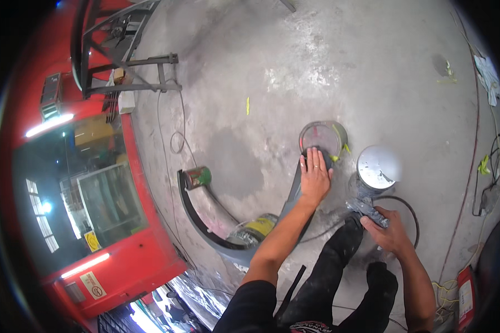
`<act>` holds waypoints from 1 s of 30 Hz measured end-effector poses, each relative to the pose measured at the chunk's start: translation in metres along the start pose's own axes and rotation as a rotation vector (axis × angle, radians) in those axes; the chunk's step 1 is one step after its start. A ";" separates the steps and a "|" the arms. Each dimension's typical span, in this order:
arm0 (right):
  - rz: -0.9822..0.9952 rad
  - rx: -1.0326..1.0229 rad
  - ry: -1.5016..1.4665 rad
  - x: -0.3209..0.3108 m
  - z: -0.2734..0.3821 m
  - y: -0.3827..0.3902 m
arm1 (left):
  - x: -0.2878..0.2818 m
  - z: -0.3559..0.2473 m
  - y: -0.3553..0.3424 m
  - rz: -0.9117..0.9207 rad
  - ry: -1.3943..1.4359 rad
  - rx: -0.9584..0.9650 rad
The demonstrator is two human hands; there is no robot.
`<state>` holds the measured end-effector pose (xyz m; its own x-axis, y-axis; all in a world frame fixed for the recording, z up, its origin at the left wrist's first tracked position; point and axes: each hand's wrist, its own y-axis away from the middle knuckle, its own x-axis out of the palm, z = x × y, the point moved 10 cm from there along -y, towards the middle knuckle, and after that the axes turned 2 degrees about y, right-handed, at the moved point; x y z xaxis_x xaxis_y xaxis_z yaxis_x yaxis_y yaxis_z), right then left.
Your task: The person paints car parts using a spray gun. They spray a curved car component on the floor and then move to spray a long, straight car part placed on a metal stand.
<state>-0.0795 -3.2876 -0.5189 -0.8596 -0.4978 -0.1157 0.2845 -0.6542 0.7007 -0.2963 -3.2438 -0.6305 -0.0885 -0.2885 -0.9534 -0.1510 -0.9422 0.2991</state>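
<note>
My left hand (316,175) lies with fingers extended on the upper end of a long curved dark panel (293,191), beside a round grey can (322,135). The panel's other end (183,191) lies by a rusty green can (198,177). A yellow-labelled can (261,225) is at the middle of the curve. My right hand (386,227) grips a crumpled grey-blue cloth (372,210), just below a cylindrical container with a shiny silver top (376,164). A dark hose (410,211) loops beside it.
The concrete floor (272,111) surrounds me. A red booth with glass (141,250) stands at left, a black metal rack (133,89) at upper left. Cables, a white rag (489,77) and a red object (465,299) lie along the right; my legs (339,261) are below.
</note>
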 end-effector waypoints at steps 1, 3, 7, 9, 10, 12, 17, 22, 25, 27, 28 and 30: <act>-0.036 0.009 0.024 -0.007 0.004 -0.019 | 0.008 0.003 -0.020 0.023 -0.035 0.014; 0.020 0.091 -0.078 -0.019 -0.006 -0.048 | 0.023 -0.001 -0.054 0.304 -0.170 0.013; -0.057 0.123 -0.096 -0.039 0.011 -0.081 | 0.054 -0.003 -0.071 0.581 -0.224 0.051; -0.110 0.096 -0.098 -0.048 0.006 -0.090 | 0.060 -0.012 -0.069 0.608 -0.228 0.146; -0.111 0.087 -0.116 -0.049 0.010 -0.094 | 0.068 -0.016 -0.065 0.653 -0.203 0.216; -0.109 0.068 -0.155 -0.054 0.018 -0.100 | 0.081 -0.022 -0.052 0.743 -0.152 0.353; -0.088 0.161 -0.011 -0.060 -0.013 -0.118 | 0.046 -0.034 -0.041 0.383 0.032 0.435; 0.036 0.115 -0.125 -0.064 -0.004 -0.129 | 0.022 -0.037 0.008 0.570 0.539 0.249; 0.052 0.094 -0.114 -0.077 0.006 -0.129 | -0.023 0.010 -0.016 0.313 0.392 -0.139; 0.109 0.109 -0.135 -0.074 -0.009 -0.130 | -0.042 0.033 -0.043 0.044 0.157 -0.297; 0.135 0.111 -0.145 -0.071 -0.016 -0.133 | -0.031 0.043 -0.053 0.141 0.051 -0.439; 0.116 0.074 -0.094 -0.071 -0.024 -0.133 | -0.004 0.060 -0.063 0.361 0.003 -0.633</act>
<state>-0.0459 -3.1786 -0.6209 -0.8598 -0.5096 0.0328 0.3549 -0.5501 0.7559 -0.3459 -3.1734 -0.6432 -0.0224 -0.5995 -0.8001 0.4856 -0.7060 0.5154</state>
